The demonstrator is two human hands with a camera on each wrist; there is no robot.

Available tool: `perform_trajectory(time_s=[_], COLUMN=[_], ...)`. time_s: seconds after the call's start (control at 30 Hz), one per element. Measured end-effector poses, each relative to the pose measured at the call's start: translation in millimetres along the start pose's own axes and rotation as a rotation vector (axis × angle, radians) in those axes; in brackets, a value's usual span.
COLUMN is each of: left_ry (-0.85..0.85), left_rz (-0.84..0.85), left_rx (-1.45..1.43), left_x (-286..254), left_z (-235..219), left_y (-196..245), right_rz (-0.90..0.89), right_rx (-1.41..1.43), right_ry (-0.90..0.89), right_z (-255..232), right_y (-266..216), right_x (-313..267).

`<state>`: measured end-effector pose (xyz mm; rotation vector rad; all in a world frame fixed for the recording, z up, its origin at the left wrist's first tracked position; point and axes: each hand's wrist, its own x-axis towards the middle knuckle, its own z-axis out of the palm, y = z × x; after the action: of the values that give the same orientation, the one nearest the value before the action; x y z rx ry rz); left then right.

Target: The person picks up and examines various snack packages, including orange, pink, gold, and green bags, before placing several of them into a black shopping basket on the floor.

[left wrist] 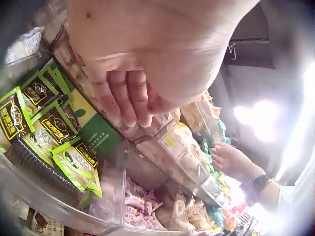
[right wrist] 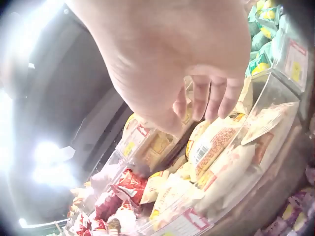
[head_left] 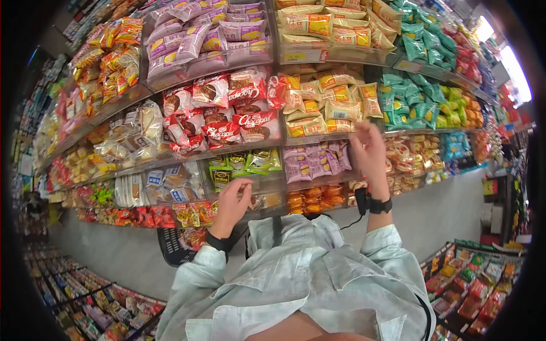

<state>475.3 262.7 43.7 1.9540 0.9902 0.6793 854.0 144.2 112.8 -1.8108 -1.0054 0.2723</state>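
My right hand (head_left: 368, 152) hovers at the front right corner of a clear bin of cream-and-yellow snack packs (head_left: 343, 110), fingers loosely bent and nothing in them. In the right wrist view its fingertips hang over those packs, where one cream pack (right wrist: 209, 150) shows a barcode. Lower and to the left, my left hand (head_left: 232, 206) is held in front of a bin of green-edged packs (head_left: 264, 160), with relaxed, slightly bent fingers and no item in it. The left wrist view shows these dark packs (left wrist: 54, 123) with yellow print beside the hand.
Red Chocopai packs (head_left: 257, 126) fill the bin left of the cream ones. Teal packs (head_left: 410, 105) lie to the right, purple packs (head_left: 318, 161) below. Clear bin walls and shelf edges divide the tiers. A dark basket (head_left: 170, 248) stands on the grey floor (head_left: 122, 250) below.
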Motion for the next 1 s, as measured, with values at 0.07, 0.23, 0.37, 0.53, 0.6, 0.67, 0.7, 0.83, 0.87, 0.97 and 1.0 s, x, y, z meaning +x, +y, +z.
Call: perform_trajectory(time_s=[0.07, 0.23, 0.37, 0.53, 0.6, 0.67, 0.7, 0.83, 0.87, 0.97, 1.0], left_ry=[0.084, 0.114, -0.027, -0.019, 0.046, 0.086, 0.058, -0.018, -0.073, -0.154, -0.170], left_rz=[-0.123, -0.249, -0.148, -0.269, -0.198, -0.004, 0.032, 0.163, 0.161, 0.211, 0.250], left_rx=[0.002, 0.073, 0.168, 0.090, 0.098, 0.172, 0.137, 0.061, 0.029, 0.001, 0.049], left_x=[-16, -69, -91, -78, -61, -51, -49, -56, -62, -92, -103], left_z=[17, 84, 124, 133, 135, 136, 136, 131, 127, 107, 98], left_y=[13, 55, 94, 131, 144, 148, 147, 145, 148, 154, 147], right_rz=[-0.226, -0.120, -0.230, -0.166, -0.204, -0.150, -0.035, 0.082, 0.089, -0.022, 0.028], right_rx=[-0.202, -0.321, -0.122, 0.269, 0.311, 0.292, 0.293, 0.267, 0.226, 0.062, 0.102], right_ry=[0.060, -0.036, -0.005, -0.264, -0.479, -0.643, -0.692, -0.749, -0.781, -0.673, -0.617], right_z=[-4, -4, -9, -23, -33, -44, -49, -75, -84, -74, -63], right_y=[9, 48, 43, 36, 35, 33, 31, 31, 26, 27, 8], right_x=[30, 56, 47, -15, -42, -74, -89, -121, -124, -153, -160])
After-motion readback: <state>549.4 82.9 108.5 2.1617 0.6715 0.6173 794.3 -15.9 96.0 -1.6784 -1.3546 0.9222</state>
